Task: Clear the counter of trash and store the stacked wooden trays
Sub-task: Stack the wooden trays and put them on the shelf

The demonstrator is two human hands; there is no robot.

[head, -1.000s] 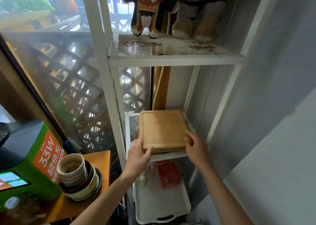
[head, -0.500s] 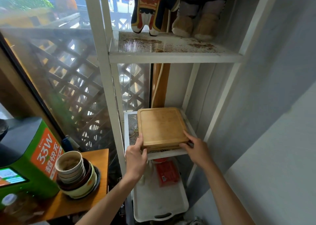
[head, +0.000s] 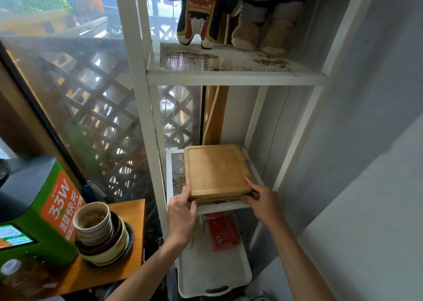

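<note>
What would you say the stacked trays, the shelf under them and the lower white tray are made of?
The stacked trays look like bamboo or light wood with a smooth matte finish; fine grain shows. The shelf appears to be white-painted metal mesh in a frame, with rusty specks. The white tray looks like moulded plastic, with a cut-out handle.

The stacked wooden trays (head: 216, 171) fill most of my mesh middle shelf (head: 175, 177), leaving a bare strip on their left. Above them is open room up to the upper shelf (head: 235, 79). White posts (head: 146, 117) hem both sides; a grey wall (head: 370, 94) closes the right.
</note>
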